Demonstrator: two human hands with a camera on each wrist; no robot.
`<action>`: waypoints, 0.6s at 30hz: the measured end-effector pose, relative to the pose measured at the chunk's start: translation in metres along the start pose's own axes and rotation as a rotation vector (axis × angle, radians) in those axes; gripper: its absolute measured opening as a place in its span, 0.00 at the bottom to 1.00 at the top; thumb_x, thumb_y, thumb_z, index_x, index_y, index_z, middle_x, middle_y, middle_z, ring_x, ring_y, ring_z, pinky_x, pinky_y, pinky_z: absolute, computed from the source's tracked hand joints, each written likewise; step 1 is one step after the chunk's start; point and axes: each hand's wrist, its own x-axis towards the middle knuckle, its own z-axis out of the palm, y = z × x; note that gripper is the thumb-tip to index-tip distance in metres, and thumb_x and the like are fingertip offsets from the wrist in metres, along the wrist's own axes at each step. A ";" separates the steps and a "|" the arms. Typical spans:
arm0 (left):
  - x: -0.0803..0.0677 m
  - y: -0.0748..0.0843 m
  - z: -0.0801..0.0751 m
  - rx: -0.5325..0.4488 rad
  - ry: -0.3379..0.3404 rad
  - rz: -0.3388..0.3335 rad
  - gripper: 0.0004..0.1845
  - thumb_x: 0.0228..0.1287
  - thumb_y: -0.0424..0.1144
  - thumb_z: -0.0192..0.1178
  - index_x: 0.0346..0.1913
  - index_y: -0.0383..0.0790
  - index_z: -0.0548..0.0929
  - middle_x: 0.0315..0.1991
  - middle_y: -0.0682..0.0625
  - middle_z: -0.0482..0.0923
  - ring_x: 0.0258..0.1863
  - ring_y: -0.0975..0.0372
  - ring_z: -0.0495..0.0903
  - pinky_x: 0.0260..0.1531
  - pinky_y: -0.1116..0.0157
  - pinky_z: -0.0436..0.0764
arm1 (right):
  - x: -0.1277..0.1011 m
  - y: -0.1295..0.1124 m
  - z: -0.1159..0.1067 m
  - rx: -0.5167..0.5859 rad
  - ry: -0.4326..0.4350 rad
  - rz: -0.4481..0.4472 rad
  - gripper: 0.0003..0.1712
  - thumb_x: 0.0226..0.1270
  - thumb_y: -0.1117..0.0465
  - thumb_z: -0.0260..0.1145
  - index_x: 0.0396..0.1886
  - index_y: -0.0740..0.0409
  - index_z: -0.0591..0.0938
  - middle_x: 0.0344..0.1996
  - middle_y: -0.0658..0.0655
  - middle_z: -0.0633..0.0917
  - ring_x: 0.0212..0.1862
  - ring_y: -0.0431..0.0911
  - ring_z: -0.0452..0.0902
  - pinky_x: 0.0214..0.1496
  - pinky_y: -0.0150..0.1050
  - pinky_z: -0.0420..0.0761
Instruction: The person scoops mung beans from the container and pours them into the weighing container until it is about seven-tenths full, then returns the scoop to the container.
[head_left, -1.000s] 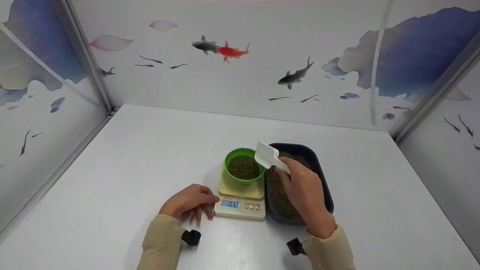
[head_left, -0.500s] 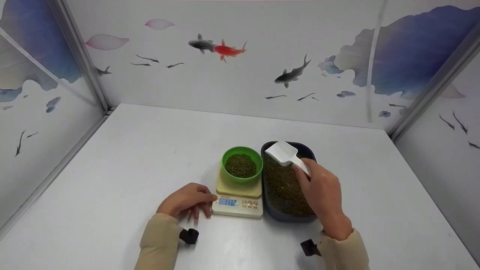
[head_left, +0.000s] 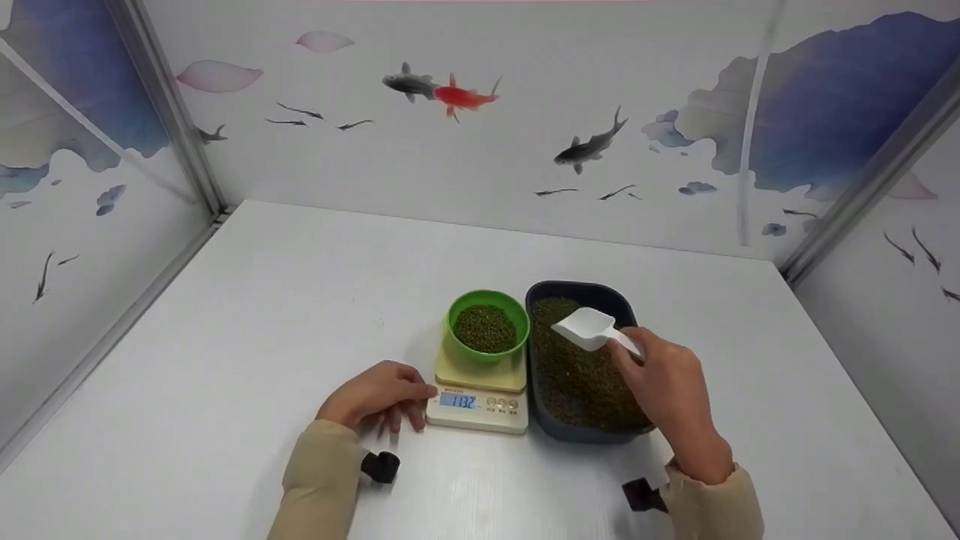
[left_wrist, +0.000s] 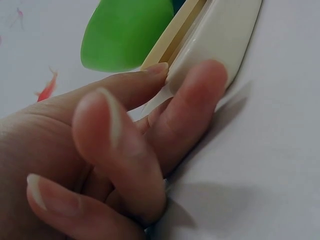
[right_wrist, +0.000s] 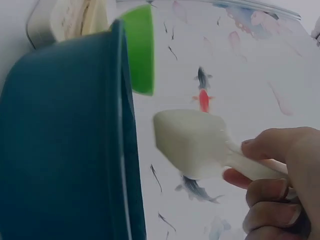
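My right hand (head_left: pixel 671 379) grips the handle of a white plastic scoop (head_left: pixel 587 328) above a dark blue bin (head_left: pixel 581 433) of small greenish-brown beans (head_left: pixel 585 382). No beans show in the scoop's bowl. A green bowl (head_left: pixel 489 354), partly filled with the same kind of beans (head_left: pixel 485 328), stands on the yellow platform of a kitchen scale (head_left: pixel 478 421). Its display (head_left: pixel 457 401) appears to read 113.2. Beside the scale's front left corner rests my left hand (head_left: pixel 379 394), fingers loosely bent, the thumb touching the scale's edge. In the right wrist view the scoop (right_wrist: pixel 192 142) hangs beyond the bin's rim.
All of this stands on a white table (head_left: pixel 315 277). White panels with painted fish (head_left: pixel 465 96) close off its back and both sides. The bin stands close against the scale's right side. Both sleeves carry a small black wrist mount (head_left: pixel 381 466).
My right hand has moved the scoop from the green bowl's rim rightward over the bin, turning it level. The display went from about 103.2 to 113.2. My left hand stays put.
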 end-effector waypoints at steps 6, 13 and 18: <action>0.001 0.001 0.002 -0.014 -0.001 0.000 0.19 0.53 0.53 0.61 0.35 0.38 0.79 0.24 0.42 0.82 0.10 0.64 0.71 0.09 0.70 0.64 | 0.000 0.017 -0.014 -0.016 -0.196 0.133 0.18 0.62 0.53 0.60 0.43 0.62 0.80 0.29 0.59 0.83 0.22 0.46 0.72 0.23 0.39 0.67; 0.000 0.001 0.002 -0.008 0.000 -0.001 0.19 0.53 0.53 0.61 0.35 0.39 0.79 0.24 0.43 0.82 0.10 0.64 0.71 0.09 0.70 0.65 | 0.001 0.035 -0.024 0.002 -0.364 0.225 0.23 0.63 0.47 0.56 0.44 0.63 0.80 0.37 0.61 0.82 0.33 0.52 0.77 0.33 0.47 0.73; 0.000 0.000 0.001 0.007 0.006 0.002 0.18 0.53 0.53 0.60 0.34 0.39 0.79 0.23 0.43 0.82 0.09 0.65 0.71 0.08 0.70 0.63 | 0.002 0.040 -0.031 0.041 -0.423 0.257 0.22 0.63 0.46 0.55 0.43 0.59 0.81 0.33 0.54 0.84 0.37 0.51 0.77 0.36 0.47 0.73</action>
